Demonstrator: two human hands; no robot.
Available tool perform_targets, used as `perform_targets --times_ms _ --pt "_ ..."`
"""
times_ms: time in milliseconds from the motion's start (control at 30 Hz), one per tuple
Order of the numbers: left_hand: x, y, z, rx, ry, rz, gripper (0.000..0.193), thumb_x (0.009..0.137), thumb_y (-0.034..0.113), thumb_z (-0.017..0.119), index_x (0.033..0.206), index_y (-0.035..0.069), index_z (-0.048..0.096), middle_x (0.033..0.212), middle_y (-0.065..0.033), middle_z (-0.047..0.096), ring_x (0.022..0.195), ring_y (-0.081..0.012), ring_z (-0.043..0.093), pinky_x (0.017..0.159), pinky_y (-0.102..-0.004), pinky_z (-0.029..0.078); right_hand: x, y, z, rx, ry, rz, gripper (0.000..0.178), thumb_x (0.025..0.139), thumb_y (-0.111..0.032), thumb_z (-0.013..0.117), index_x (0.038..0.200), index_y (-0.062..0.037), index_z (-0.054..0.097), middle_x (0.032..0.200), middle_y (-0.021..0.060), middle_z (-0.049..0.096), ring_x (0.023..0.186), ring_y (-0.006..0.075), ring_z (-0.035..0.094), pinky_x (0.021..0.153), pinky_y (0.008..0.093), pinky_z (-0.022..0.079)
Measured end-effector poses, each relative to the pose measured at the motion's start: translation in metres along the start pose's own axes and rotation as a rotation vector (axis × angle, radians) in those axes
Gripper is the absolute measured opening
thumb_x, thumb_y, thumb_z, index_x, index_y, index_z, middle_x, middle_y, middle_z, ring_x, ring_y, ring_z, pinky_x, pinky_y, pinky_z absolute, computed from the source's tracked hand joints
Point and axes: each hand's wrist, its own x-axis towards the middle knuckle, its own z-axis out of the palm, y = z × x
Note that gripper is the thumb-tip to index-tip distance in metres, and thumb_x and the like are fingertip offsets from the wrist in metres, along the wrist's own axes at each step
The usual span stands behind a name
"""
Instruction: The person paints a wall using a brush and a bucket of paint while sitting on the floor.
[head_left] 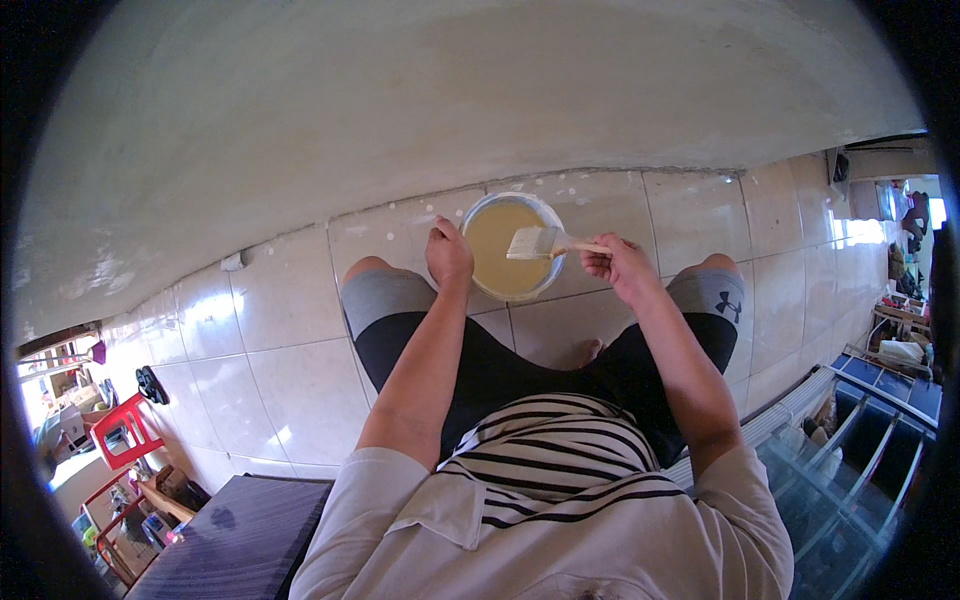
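Note:
My right hand [620, 268] is closed round the wooden handle of a wide paintbrush [535, 243]. The brush's pale bristles point left, over the round bucket [550, 208] on the floor between my knees. Yellowish-tan liquid [497, 238] lies inside the bucket. At the bucket's left rim is my left hand [449, 256], its fingers curled into a fist. Whether those fingers grip the rim or anything else is hidden.
A pale, smooth wall [480, 90] rises just beyond the bucket. White spots dot the tiled floor [290, 290]. A red plastic stool [125, 432] stands at left, a dark purple-topped surface [235, 530] behind it, and a glass-panelled frame [850, 460] at lower right.

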Motion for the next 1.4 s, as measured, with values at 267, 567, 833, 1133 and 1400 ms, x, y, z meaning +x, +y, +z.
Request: perform_targets --times_ms 267,567,833,1133,1400 --pt "-0.002 0.001 -0.001 0.042 -0.019 0.033 0.06 0.095 0.046 0.027 0.094 -0.003 0.061 0.094 -0.029 0.062 0.091 -0.0474 0.058 0.081 -0.0521 0.044 -0.05 -0.004 0.009 -0.161 -0.109 -0.14 0.031 0.093 -0.018 0.057 0.113 0.0041 0.059 0.088 0.0103 0.065 0.077 0.0166 0.064 0.072 0.0297 0.055" --pt "-0.005 0.003 -0.003 0.024 -0.028 0.055 0.059 0.095 0.047 0.028 0.094 -0.002 0.061 0.093 -0.0272 0.063 0.09 -0.0466 0.058 0.081 -0.0518 0.044 -0.08 0.0 0.024 -0.032 -0.064 -0.402 0.028 0.094 -0.011 0.052 0.118 0.0038 0.057 0.092 0.0126 0.064 0.081 0.0201 0.065 0.077 0.0333 0.056" --pt "-0.005 -0.001 -0.002 -0.003 -0.019 0.06 0.059 0.095 0.047 0.027 0.093 -0.002 0.061 0.093 -0.0267 0.063 0.091 -0.0462 0.058 0.081 -0.0512 0.044 -0.103 -0.048 0.054 -0.01 -0.092 -0.721 0.027 0.095 -0.013 0.053 0.116 0.0034 0.058 0.091 0.0106 0.063 0.081 0.0183 0.064 0.077 0.0342 0.056" --pt "0.001 -0.007 0.002 0.004 -0.032 0.08 0.064 0.096 0.046 0.027 0.094 -0.008 0.061 0.092 -0.0287 0.063 0.091 -0.0445 0.059 0.082 -0.0483 0.043 -0.115 -0.118 0.103 0.016 -0.082 -0.853 0.025 0.093 -0.011 0.056 0.114 0.0004 0.06 0.091 0.0095 0.063 0.082 0.017 0.063 0.075 0.0328 0.056" --pt "0.001 -0.011 0.004 -0.024 -0.024 0.066 0.065 0.095 0.048 0.025 0.097 -0.005 0.063 0.096 -0.0301 0.062 0.094 -0.0472 0.058 0.085 -0.0512 0.044 -0.119 -0.146 0.02 0.205 0.349 -1.054 0.028 0.093 -0.019 0.057 0.111 0.003 0.061 0.087 0.0078 0.063 0.078 0.0136 0.061 0.073 0.0293 0.054"
